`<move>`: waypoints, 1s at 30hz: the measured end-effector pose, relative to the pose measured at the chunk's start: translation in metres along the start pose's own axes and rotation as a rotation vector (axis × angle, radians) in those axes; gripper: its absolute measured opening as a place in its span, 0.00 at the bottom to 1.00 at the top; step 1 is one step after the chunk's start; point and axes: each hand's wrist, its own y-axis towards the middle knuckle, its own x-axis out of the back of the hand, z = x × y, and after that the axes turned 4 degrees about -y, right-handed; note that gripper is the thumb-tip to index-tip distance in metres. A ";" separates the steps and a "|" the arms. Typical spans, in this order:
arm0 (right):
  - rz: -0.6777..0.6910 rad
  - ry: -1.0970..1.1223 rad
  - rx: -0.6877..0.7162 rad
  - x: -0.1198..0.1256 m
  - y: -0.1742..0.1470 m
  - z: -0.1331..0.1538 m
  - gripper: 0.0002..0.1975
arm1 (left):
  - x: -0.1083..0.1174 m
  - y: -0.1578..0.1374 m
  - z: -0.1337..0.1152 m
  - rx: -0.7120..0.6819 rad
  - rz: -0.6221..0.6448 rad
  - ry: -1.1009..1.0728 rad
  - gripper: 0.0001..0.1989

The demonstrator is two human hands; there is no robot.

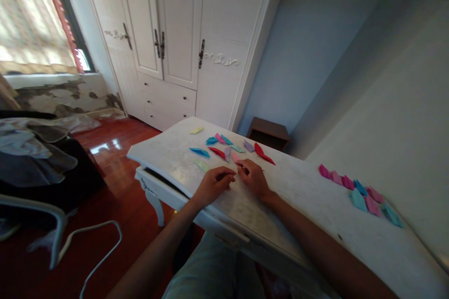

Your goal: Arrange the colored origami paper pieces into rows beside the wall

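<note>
My left hand (213,186) is over the front edge of the white table, its thumb and fingertips curled together in a loose pinch. What they hold, if anything, is too small to name. Facing it, my right hand (253,178) has its fingers closed around something I cannot make out; a thin dark line shows beside them. A pink folded paper piece (235,157) lies just beyond the right fingertips. Around it are a purple piece (227,153), a red piece (217,152), a pale green piece (201,165) and a blue piece (199,152).
More folded papers lie farther back, including a long red one (264,153) and a yellow one (197,130). Several pink and teal folded papers (372,205) stand in rows along the table's right side. A wardrobe (178,18) and a brown stand (269,127) are behind the white table (164,145).
</note>
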 end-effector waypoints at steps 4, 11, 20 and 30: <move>0.029 -0.004 0.040 -0.011 0.021 0.008 0.14 | -0.001 -0.001 -0.001 -0.017 0.026 0.002 0.13; 0.138 -0.181 -0.015 -0.017 0.070 -0.001 0.19 | -0.003 -0.002 0.000 0.020 0.016 -0.076 0.13; 0.240 -0.306 -0.005 -0.027 0.115 -0.013 0.19 | -0.006 -0.005 0.001 0.036 -0.005 -0.113 0.12; 0.489 -0.455 0.183 -0.060 0.149 0.004 0.27 | -0.007 -0.004 -0.002 0.066 -0.010 -0.140 0.12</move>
